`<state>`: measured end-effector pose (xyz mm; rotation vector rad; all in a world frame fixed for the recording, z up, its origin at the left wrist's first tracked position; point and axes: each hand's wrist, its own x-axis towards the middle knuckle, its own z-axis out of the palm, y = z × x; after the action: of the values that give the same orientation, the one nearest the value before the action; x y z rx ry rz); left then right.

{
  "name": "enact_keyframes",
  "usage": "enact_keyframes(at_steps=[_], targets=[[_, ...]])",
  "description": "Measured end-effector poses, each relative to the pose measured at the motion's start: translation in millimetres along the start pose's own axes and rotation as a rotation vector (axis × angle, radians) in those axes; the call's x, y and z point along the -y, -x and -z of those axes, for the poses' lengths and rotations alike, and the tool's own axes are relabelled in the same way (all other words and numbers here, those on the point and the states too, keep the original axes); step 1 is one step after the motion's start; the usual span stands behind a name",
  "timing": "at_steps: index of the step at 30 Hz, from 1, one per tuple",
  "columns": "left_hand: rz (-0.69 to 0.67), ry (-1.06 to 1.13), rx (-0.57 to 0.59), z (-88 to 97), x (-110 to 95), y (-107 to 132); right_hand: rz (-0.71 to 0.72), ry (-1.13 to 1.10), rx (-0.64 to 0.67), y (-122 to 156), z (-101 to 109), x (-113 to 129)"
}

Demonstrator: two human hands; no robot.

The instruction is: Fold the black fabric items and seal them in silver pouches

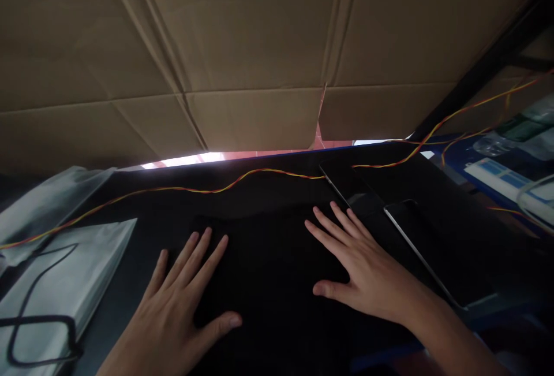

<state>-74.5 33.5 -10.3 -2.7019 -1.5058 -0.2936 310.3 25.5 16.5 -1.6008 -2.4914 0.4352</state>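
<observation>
My left hand (177, 301) lies spread, palm down, over something black on the dark tabletop (130, 272). Across from it, my right hand (367, 272) is spread the same way, its fingertips close to a flat dark phone-like device (346, 182). Between the two hands stretches a black surface (268, 272), perhaps dark cloth; its edges are hard to make out. To the right of my right hand lies a second dark device with a pale edge, like a phone or tablet (437, 249). Neither hand holds anything.
A twisted red and yellow wire (242, 179) runs across the back of the table. Upright cardboard (259, 35) stands behind it. White plastic packets (86, 254) with a black cable (38, 319) lie at left. At right are a blue-and-white box (502, 182) and a clear bottle (496, 142).
</observation>
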Motion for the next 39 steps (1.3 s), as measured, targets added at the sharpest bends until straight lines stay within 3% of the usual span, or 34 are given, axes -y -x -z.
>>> enact_keyframes(at_steps=[4, 10, 17, 20, 26, 28, 33, 39], targets=[[-0.024, 0.006, -0.013, 5.5, 0.8, 0.4, 0.019, -0.029, -0.004, 3.6, 2.2, -4.2], [-0.071, -0.029, -0.056, 27.3, -8.8, -20.4, 0.07, -0.028, -0.061, 1.3, 17.7, 3.0], [0.039, -0.02, 0.034, 7.9, -1.6, -27.2, 0.016, -0.044, 0.023, -18.8, 14.4, 11.2], [0.033, -0.014, 0.055, 11.4, 1.6, -26.4, 0.045, -0.091, 0.021, -16.7, 18.7, 1.7], [0.052, -0.08, 0.04, 26.8, -3.1, -49.2, 0.009, 0.067, -0.225, -32.0, 31.3, -23.3], [0.079, -0.1, 0.038, 28.4, -0.8, -57.8, -0.015, 0.129, -0.248, -41.0, 31.6, -25.7], [0.068, -0.21, 0.013, 37.2, 7.8, -70.8, -0.039, 0.179, -0.284, -48.2, 32.4, -22.6], [0.071, -0.204, -0.097, 60.3, -1.7, -71.6, 0.044, 0.166, -0.398, -30.4, 45.6, -8.5]])
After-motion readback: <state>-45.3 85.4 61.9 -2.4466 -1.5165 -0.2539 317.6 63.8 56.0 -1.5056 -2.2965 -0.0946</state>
